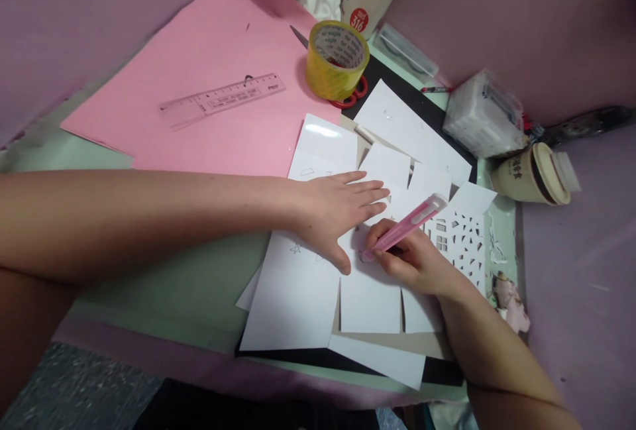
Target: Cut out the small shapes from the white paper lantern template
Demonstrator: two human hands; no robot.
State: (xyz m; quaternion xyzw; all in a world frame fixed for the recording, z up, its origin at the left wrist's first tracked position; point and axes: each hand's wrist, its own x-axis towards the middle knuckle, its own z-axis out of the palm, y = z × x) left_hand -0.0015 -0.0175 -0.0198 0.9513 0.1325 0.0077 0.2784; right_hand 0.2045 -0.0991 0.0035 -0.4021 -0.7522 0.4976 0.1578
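My left hand (338, 208) lies flat with its fingers spread, pressing on a folded sheet of white paper (370, 307) that has slits in it and small drawn shapes such as a star. Close beside it, my right hand (412, 254) grips a pink craft knife (405, 228), its tip down at the paper near a small drawn outline. The blade itself is too small to make out. To the right of my right hand, a part of the paper (464, 244) is full of small cut-out holes.
Pink paper (199, 39) carries a clear ruler (223, 99). Yellow tape (338, 62) sits on red-handled scissors (355, 95). A clear plastic box (484, 112) and a paper cup (531, 175) stand at the right, paper scraps (494, 241) below them. A black board (442, 372) lies underneath.
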